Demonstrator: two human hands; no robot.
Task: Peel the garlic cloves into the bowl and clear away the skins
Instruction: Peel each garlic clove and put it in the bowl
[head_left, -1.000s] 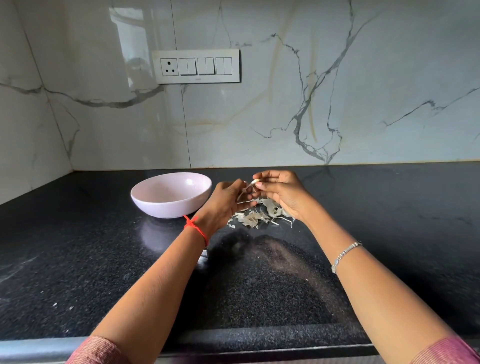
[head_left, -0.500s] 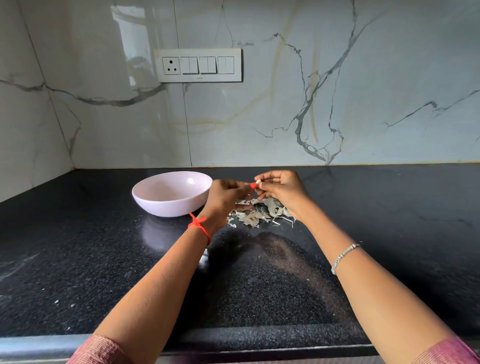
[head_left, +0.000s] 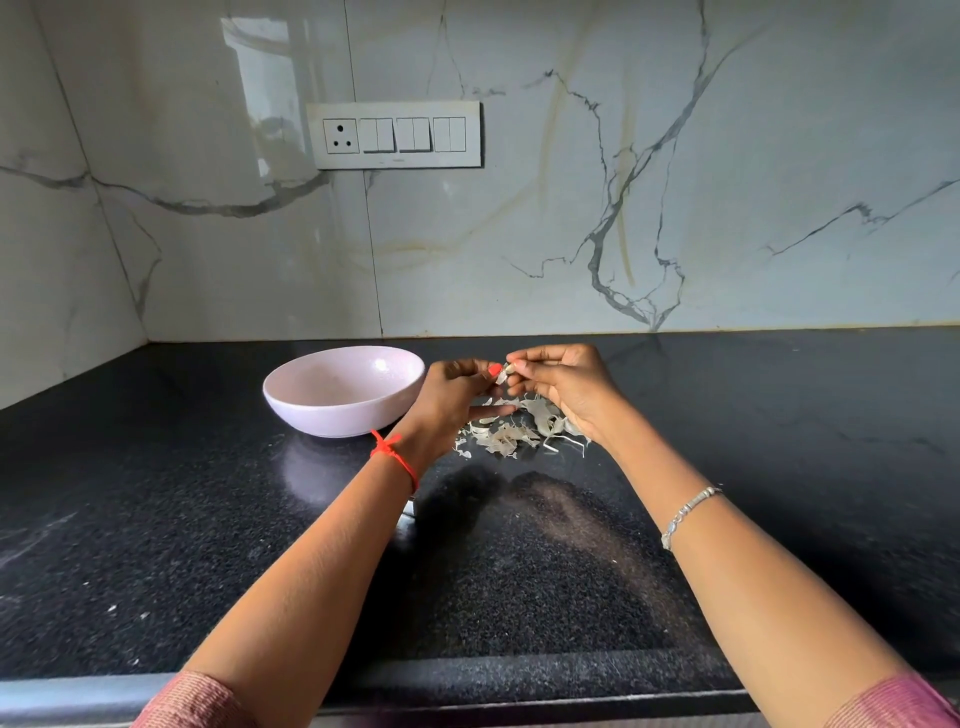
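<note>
Mid-peel, my left hand (head_left: 451, 402) and right hand (head_left: 567, 387) pinch one garlic clove (head_left: 503, 374) (above loose skins (head_left: 511, 435)); bowl (head_left: 332, 422) probably next.

**Bowl** (head_left: 332, 418): pale pink, round, shallow. It stands upright on the black worktop (head_left: 156, 519) near the back edge, toward the back-left corner (its inner bottom is hidden at this angle).

**Garlic clove** (head_left: 503, 374): small and whitish, held above the worktop, pinched between left hand (head_left: 452, 400) and right hand (head_left: 566, 387).

**Skins** (head_left: 511, 434): a loose heap of pale papery scraps just right of the bowl, not touching it, beneath the clove.
</note>
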